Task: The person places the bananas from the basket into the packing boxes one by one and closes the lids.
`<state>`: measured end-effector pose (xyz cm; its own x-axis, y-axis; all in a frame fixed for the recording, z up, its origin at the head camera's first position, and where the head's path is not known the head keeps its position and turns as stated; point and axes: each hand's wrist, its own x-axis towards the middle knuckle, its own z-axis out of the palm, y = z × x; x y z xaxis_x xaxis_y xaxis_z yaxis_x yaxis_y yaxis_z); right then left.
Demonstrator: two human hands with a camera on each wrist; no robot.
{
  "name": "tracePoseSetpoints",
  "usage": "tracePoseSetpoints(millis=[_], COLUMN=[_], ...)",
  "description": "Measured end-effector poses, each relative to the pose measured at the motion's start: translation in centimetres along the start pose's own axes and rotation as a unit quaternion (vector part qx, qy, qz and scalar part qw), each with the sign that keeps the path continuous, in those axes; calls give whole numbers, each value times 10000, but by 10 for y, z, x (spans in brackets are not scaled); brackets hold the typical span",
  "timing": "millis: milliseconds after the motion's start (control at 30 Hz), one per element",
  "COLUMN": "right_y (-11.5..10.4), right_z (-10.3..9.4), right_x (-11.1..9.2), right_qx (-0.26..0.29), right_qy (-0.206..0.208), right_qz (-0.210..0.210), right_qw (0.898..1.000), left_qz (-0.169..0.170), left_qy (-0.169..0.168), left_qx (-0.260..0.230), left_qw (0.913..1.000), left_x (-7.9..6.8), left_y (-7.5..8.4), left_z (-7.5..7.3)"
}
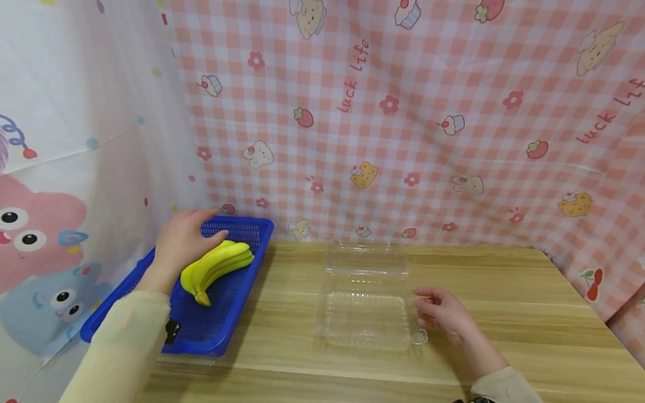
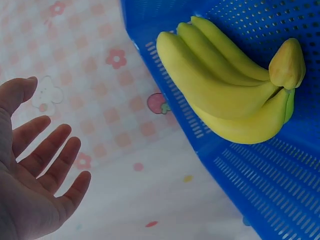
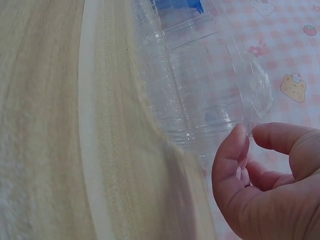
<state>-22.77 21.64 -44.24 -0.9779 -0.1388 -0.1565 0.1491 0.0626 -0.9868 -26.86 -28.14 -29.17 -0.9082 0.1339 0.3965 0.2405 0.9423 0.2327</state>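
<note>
A bunch of yellow bananas (image 1: 214, 271) lies in a blue plastic basket (image 1: 241, 313) on the left of the table. My left hand (image 1: 183, 240) is over the basket beside the bunch, its fingers spread and holding nothing. In the left wrist view, that hand (image 2: 42, 175) is apart from the bananas (image 2: 220, 95), whose stem points away from it. A clear plastic clamshell box (image 1: 367, 319) stands in the middle with its lid raised at the back. With thumb and forefinger, my right hand (image 1: 443, 313) pinches the box's right edge, as the right wrist view shows the hand (image 3: 270, 175) close up.
The wood-grain table (image 1: 504, 302) carries both the basket and the box. A pink checked curtain (image 1: 433, 151) hangs along the back, and a white cartoon-print one (image 1: 121, 140) closes the left side, near the basket. A black clip (image 1: 172, 331) sits at the basket's near end.
</note>
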Motion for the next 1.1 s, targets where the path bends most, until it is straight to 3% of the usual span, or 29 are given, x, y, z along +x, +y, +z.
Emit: tracePoseSetpoints(millis=[233,500,700,1100], right_y=[1,2,3,1], right_z=[-1,-1,-1,1], right_x=[0,1,1,0], right_qx=[112,149,204,285], right_qy=[34,67,77,77], right_qz=[54,41,25,47], right_qw=[9999,9999,9998,9996], left_qz=[-300,-291,-359,-451], left_qy=[-227,-204,-32,-75], left_qx=[-149,-355,-338,-440], left_qw=[9992,9987,9988,9980], left_x=[10,17,16,13], left_y=[-11,-27,-39,-56], left_z=[10,25,41,69])
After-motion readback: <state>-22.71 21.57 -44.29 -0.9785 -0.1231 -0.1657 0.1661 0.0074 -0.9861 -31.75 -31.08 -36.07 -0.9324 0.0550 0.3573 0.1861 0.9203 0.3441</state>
